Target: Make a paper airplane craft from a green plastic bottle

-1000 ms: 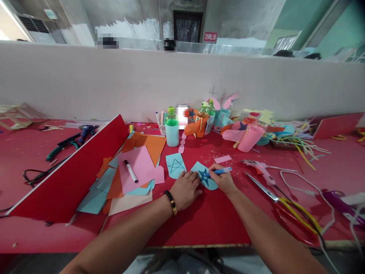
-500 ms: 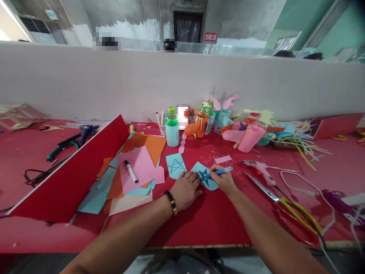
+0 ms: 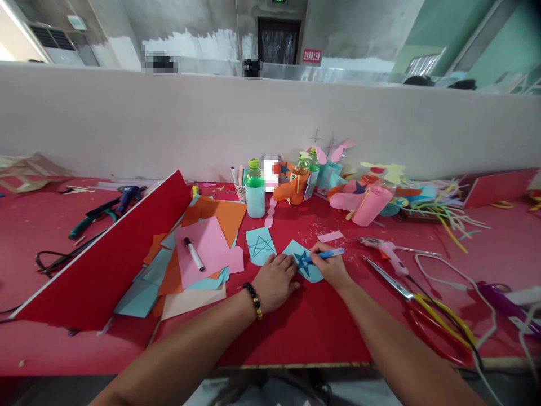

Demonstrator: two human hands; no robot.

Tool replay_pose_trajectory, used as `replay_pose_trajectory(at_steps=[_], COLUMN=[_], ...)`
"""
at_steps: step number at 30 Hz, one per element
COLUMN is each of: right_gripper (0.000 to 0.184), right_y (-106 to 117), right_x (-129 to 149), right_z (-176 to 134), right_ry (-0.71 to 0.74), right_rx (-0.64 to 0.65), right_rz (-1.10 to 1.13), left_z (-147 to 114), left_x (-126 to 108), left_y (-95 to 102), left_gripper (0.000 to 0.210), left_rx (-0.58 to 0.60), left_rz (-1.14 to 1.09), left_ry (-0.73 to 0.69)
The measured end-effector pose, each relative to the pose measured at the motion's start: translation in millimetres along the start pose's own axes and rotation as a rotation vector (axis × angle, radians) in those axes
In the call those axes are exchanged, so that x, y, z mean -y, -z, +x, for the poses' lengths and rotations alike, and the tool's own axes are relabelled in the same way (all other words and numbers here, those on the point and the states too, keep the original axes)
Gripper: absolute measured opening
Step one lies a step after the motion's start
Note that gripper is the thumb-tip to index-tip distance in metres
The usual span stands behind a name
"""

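A blue marker [image 3: 324, 255] is gripped in my right hand [image 3: 333, 269], its tip on a light-blue paper piece [image 3: 313, 274] with a rounded lower edge. On that piece shows a star [image 3: 302, 263] filled in dark blue. My left hand [image 3: 276, 277] lies flat with fingers stretched out, its fingertips on the left edge of the same piece. Just beyond the left fingers is a second light-blue paper [image 3: 260, 243] bearing an outlined star. A beaded bracelet circles my left wrist.
Coloured paper sheets [image 3: 207, 245] with a black-and-white marker [image 3: 194, 255] lie left, beside a slanted red board [image 3: 114, 259]. Scissors [image 3: 416, 301] and a pink glue gun [image 3: 386, 252] with cords are at right. Decorated bottles [image 3: 256, 194] stand along the white partition [image 3: 211, 124].
Almost nothing differs. My right hand and the blue marker have shifted very slightly over the star; my left hand stays in place.
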State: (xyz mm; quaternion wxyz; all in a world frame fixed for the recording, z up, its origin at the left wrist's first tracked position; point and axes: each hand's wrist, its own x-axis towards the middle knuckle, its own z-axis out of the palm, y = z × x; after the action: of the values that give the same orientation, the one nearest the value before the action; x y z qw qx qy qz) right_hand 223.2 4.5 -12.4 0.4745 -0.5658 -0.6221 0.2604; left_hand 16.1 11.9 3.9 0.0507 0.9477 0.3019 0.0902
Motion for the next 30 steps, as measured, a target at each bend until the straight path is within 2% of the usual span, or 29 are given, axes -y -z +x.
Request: replay_pose_trajectory(at_steps=[30], right_gripper=[0.015], right_y=[1.2], right_x=[0.1], right_z=[0.9], right_ry=[-0.008], right_rx=[-0.02], right_rz=[-0.018], left_z=[0.6], left_x=[0.3], left_y=[-0.6], left_gripper=[0.045], left_rx=[0.009], left_rz=[-0.01], left_ry=[0.004])
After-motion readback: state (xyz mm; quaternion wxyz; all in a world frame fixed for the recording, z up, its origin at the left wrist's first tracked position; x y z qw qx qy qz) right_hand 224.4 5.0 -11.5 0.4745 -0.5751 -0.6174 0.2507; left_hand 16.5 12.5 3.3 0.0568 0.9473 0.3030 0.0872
